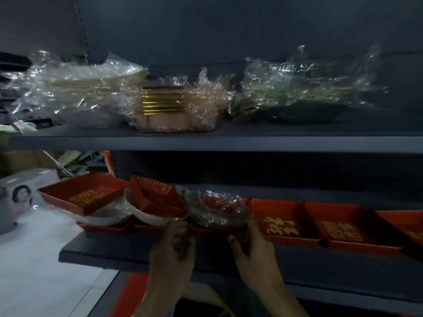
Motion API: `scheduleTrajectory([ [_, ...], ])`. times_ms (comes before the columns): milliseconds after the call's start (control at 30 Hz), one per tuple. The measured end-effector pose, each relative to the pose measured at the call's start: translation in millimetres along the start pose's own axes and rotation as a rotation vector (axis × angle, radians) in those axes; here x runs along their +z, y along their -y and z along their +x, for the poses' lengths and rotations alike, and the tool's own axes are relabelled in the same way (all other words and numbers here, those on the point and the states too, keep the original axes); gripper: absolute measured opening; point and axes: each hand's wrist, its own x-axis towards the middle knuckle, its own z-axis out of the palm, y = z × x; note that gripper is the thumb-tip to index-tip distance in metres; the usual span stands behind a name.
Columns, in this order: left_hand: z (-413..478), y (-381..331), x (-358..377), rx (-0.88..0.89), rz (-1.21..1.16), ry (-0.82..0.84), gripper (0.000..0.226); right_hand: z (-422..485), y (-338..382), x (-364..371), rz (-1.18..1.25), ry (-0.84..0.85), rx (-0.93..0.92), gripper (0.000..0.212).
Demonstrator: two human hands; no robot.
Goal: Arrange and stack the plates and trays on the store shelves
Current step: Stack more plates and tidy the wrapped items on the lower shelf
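Two bare hands at the front edge of the dark lower shelf (128, 252), both at about 6 o'clock in the frame. Left hand (174, 245) has fingers curled onto the front rim of a plastic-wrapped stack of red ribbed trays (215, 211); right hand (251, 245) grips the same stack's front right corner — both clenched on it, though blur hides exact finger contact. Stack sits on the lower shelf, dead centre, loose clear film bunched over its top. At 9 o'clock of the stack: an unwrapped red rectangular tray with gold lettering (84, 195), tilted, resting on crumpled white wrapping and more red trays beneath; beside it a small red fluted tray (155, 191), also tilted. At 3 o'clock of the stack: a red tray with gold characters (279, 220), then another red tray with gold print (343, 227), side by side, flat, touching. Upper shelf (206, 140), left to right: wrapped stack of cream plates (91, 88), wrapped pinkish stack with gold-banded edges (164, 101), wrapped dark plates (304, 99). White box with a printed portrait (20, 195) at 9 o'clock — off the shelf, on a pale surface.
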Motion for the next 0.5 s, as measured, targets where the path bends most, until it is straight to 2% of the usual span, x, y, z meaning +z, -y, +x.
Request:
scheduleTrajectory([
  [67, 2, 14, 11, -0.032, -0.016, 0.033, 0.047, 10, -10, 15, 0.006, 0.001, 0.015, 0.051],
  [300, 21, 35, 30, -0.055, -0.024, 0.099, 0.064, 30, -25, 40, -0.001, -0.06, 0.075, 0.04],
  [500, 29, 34, 36, -0.031, 0.011, 0.138, 0.064, 46, -31, 45, -0.07, -0.06, 0.096, 0.026],
])
